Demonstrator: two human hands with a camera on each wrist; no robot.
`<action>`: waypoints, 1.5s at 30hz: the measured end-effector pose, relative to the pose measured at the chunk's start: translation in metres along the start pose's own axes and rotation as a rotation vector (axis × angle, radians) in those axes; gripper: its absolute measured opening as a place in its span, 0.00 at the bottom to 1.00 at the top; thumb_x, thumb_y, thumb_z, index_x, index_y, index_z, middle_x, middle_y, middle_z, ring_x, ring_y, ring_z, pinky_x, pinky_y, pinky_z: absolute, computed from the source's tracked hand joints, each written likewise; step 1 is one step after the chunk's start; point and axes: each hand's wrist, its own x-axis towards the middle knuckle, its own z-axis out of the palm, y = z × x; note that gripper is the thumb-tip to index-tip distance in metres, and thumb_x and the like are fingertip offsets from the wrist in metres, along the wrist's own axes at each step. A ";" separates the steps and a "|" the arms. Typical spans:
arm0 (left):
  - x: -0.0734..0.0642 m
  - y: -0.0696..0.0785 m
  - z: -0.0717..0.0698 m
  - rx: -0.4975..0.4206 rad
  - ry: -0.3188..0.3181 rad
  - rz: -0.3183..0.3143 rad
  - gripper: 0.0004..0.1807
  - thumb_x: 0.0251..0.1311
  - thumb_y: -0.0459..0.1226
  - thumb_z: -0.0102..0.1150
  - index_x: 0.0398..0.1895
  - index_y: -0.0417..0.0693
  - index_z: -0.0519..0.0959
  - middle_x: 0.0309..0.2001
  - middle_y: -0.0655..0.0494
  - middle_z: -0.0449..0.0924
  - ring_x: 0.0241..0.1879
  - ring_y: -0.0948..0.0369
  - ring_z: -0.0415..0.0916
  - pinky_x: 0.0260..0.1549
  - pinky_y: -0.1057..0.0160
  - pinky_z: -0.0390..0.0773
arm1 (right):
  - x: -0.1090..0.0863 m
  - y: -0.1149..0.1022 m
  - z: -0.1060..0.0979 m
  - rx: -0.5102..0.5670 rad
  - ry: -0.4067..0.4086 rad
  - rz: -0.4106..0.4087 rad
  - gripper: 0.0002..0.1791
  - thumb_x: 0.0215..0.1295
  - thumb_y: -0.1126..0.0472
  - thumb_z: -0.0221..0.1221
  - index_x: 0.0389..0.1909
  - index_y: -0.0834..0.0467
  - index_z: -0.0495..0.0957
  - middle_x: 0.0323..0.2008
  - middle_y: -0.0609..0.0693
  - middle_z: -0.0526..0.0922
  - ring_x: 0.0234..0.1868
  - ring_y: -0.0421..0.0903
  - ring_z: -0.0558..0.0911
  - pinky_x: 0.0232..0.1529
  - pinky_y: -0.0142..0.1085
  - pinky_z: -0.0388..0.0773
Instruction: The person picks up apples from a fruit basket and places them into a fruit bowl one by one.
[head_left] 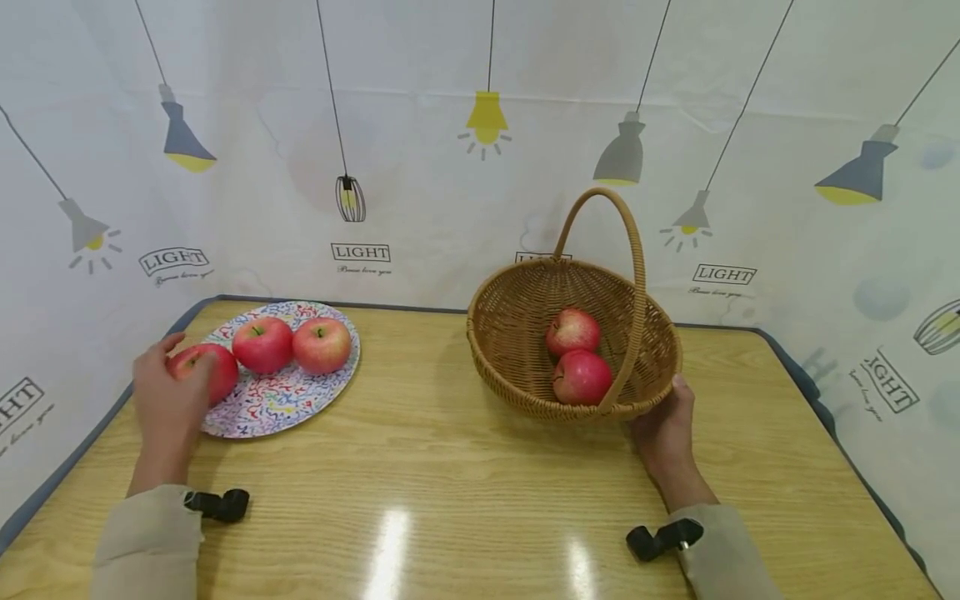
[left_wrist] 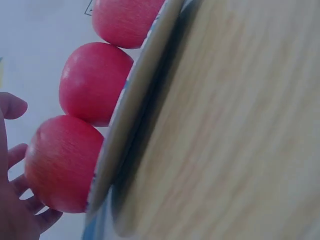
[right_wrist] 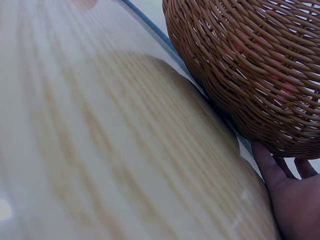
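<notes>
In the head view, my left hand (head_left: 171, 392) is over the leftmost red apple (head_left: 217, 375) on the patterned plate (head_left: 277, 408). Its thumb stands away from that apple (left_wrist: 65, 165) in the left wrist view, the fingers spread behind it. Two more apples, a middle one (head_left: 262, 344) and a right one (head_left: 322, 346), sit beside it. On the right, a brown wicker basket (head_left: 517, 367) with an arched handle contains two apples (head_left: 582, 377). My right hand (head_left: 667, 433) holds the basket's right side, a digit at the rim; other fingers are partly hidden under the wicker (right_wrist: 240, 75).
A wooden table (head_left: 420, 467) carries the plate at left and the basket at right, with bare wood between them. Behind the table hangs a white curtain (head_left: 435, 183) printed with lamps. Both sleeves bear a black wrist mount (head_left: 217, 505).
</notes>
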 end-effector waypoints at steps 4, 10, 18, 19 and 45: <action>-0.003 0.012 -0.004 -0.028 0.044 0.037 0.34 0.69 0.46 0.53 0.78 0.54 0.61 0.78 0.47 0.56 0.77 0.49 0.54 0.74 0.42 0.63 | -0.001 -0.001 0.001 -0.006 0.000 -0.003 0.42 0.69 0.32 0.37 0.81 0.42 0.45 0.75 0.44 0.55 0.77 0.43 0.55 0.67 0.37 0.61; -0.010 0.035 -0.010 -0.082 0.105 0.167 0.32 0.68 0.44 0.55 0.75 0.52 0.65 0.76 0.50 0.62 0.76 0.52 0.56 0.77 0.46 0.58 | -0.001 -0.001 -0.001 -0.012 0.008 0.001 0.42 0.69 0.31 0.37 0.81 0.41 0.45 0.76 0.45 0.54 0.77 0.44 0.55 0.68 0.37 0.61; -0.033 0.077 -0.014 -0.188 0.035 0.353 0.29 0.67 0.38 0.59 0.72 0.53 0.69 0.72 0.53 0.68 0.73 0.58 0.62 0.74 0.62 0.62 | 0.001 0.004 -0.002 0.040 0.019 -0.007 0.43 0.68 0.32 0.40 0.80 0.43 0.47 0.71 0.42 0.60 0.72 0.42 0.60 0.65 0.34 0.64; -0.037 0.083 -0.014 -0.196 0.028 0.394 0.29 0.67 0.37 0.59 0.72 0.52 0.70 0.71 0.53 0.69 0.72 0.59 0.63 0.73 0.65 0.62 | 0.002 0.004 -0.001 0.044 0.020 -0.008 0.43 0.68 0.32 0.40 0.80 0.43 0.46 0.72 0.43 0.59 0.74 0.43 0.58 0.66 0.34 0.63; -0.105 0.212 0.037 -0.422 -0.283 0.881 0.30 0.61 0.32 0.66 0.68 0.45 0.72 0.67 0.51 0.73 0.68 0.59 0.67 0.66 0.45 0.70 | 0.001 0.004 -0.003 0.030 0.025 -0.003 0.43 0.68 0.32 0.38 0.81 0.45 0.45 0.71 0.42 0.60 0.72 0.42 0.59 0.66 0.34 0.62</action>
